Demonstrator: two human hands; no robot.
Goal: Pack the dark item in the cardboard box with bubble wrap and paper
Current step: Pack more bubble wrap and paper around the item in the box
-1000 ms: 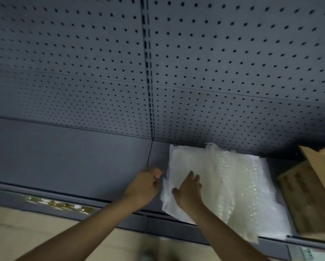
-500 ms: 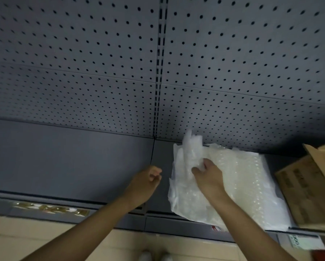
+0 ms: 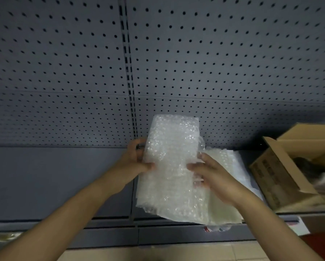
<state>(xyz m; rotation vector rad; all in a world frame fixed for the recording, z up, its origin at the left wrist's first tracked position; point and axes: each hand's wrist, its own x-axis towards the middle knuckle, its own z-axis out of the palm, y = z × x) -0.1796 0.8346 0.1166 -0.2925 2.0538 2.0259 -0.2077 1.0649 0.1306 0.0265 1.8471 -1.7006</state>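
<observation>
A sheet of clear bubble wrap (image 3: 172, 147) is held upright above the grey shelf (image 3: 54, 181). My left hand (image 3: 135, 162) grips its left edge and my right hand (image 3: 212, 174) grips its right edge. More bubble wrap and white paper (image 3: 225, 208) lie flat on the shelf beneath. At the far right stands an open cardboard box (image 3: 274, 178) with a dark item (image 3: 306, 164) partly visible inside, next to something white.
A grey perforated back panel (image 3: 195, 63) rises behind the shelf. The shelf's front rail (image 3: 101, 236) carries price labels. Beige floor tiles (image 3: 176, 253) show below the shelf edge.
My right hand has lifted a bubble wrap sheet off the pile. My left hand, shut and empty before, now grips the sheet's left edge. The camera has shifted toward the box.
</observation>
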